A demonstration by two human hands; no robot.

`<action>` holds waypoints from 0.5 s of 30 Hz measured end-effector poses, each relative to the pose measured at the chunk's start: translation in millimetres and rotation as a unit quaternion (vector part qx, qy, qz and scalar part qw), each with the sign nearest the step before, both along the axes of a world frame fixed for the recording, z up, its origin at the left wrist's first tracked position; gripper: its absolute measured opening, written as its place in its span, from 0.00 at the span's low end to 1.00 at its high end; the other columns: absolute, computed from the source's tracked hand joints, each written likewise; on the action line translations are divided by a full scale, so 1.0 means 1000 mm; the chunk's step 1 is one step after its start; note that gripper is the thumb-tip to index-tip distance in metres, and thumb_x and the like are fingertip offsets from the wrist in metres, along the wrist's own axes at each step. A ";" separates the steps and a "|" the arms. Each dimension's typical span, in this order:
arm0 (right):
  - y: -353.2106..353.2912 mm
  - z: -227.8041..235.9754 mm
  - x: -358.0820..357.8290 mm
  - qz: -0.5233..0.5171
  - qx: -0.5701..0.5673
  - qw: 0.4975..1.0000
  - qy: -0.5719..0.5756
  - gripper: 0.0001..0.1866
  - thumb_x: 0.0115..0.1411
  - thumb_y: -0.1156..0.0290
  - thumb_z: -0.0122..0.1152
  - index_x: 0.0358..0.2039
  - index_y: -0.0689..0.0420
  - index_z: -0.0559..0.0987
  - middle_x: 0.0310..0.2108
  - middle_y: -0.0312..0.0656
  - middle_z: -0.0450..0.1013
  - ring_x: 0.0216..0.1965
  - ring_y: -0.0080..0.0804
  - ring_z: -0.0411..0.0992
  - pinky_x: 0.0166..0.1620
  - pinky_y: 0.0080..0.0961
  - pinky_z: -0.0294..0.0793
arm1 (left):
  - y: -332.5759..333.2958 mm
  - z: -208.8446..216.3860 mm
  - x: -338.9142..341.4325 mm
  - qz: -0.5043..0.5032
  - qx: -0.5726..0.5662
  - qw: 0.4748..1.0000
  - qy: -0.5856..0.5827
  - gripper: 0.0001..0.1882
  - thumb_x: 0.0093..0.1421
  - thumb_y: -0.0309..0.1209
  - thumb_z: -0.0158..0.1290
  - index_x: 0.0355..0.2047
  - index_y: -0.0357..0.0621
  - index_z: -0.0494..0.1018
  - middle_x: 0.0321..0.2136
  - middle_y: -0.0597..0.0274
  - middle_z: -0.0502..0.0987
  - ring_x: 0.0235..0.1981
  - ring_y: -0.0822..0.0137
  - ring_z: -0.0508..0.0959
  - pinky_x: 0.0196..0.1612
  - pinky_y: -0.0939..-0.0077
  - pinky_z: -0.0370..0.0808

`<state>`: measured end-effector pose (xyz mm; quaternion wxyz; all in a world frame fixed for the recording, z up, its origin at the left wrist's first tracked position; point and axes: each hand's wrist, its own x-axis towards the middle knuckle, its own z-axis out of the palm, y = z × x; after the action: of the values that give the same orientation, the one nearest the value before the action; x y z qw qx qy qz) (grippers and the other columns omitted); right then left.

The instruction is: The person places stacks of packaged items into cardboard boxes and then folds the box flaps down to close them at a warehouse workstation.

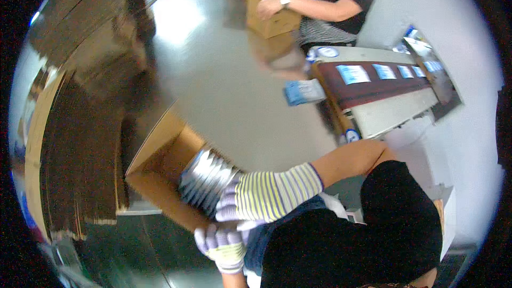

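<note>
Beside the brown cardboard stack [80, 154], an open box [157, 192] contains silvery packets [205, 178]; left hand [223, 248] bends its fingers at the near edge, right hand [272, 197] at the packets. Whether either grasps, I cannot tell. Uneven pressing might crease the packets.

A worker's right hand [266, 196] reaches leftward across the body, its back turned up, in a striped knit glove [290, 188] with lavender fingers [228, 204] lying side by side. The right elbow [385, 152] is sharply bent — the bare forearm [349, 164] emerging from a black sleeve [393, 184]. The left hand [225, 250], gloved alike, is just beside it, closer to the lower edge, fingers forward and slightly bent above a bare wrist [233, 279] — whether the hands touch is unclear.
</note>
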<state>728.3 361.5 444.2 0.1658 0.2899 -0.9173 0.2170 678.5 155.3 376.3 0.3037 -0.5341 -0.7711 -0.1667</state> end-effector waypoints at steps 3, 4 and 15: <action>0.019 0.010 0.021 -0.043 -0.042 0.998 -0.008 0.22 0.56 0.57 0.58 0.45 0.59 0.73 0.42 0.46 0.73 0.44 0.42 0.72 0.47 0.37 0.72 | 0.009 0.011 0.003 -0.002 0.030 1.000 0.006 0.16 0.61 0.45 0.48 0.27 0.47 0.68 0.25 0.60 0.68 0.35 0.59 0.72 0.50 0.47 0.66; 0.026 0.007 0.025 -0.055 -0.061 0.997 0.007 0.22 0.56 0.57 0.59 0.45 0.59 0.73 0.43 0.45 0.73 0.44 0.43 0.72 0.47 0.38 0.72 | 0.011 0.019 0.005 0.001 0.045 0.999 0.000 0.14 0.61 0.43 0.50 0.25 0.48 0.70 0.22 0.62 0.69 0.34 0.61 0.74 0.51 0.50 0.65; 0.180 -0.015 0.066 -0.392 0.100 0.914 -0.027 0.23 0.57 0.52 0.55 0.45 0.55 0.76 0.42 0.46 0.74 0.41 0.43 0.73 0.44 0.37 0.73 | 0.022 0.010 0.007 -0.009 0.070 0.997 0.013 0.12 0.62 0.42 0.49 0.26 0.49 0.67 0.22 0.63 0.66 0.33 0.61 0.71 0.51 0.51 0.65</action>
<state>794.2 542.0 428.9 0.1832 -0.0837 -0.9783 0.0490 685.8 177.3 386.8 0.3490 -0.5209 -0.7484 -0.2162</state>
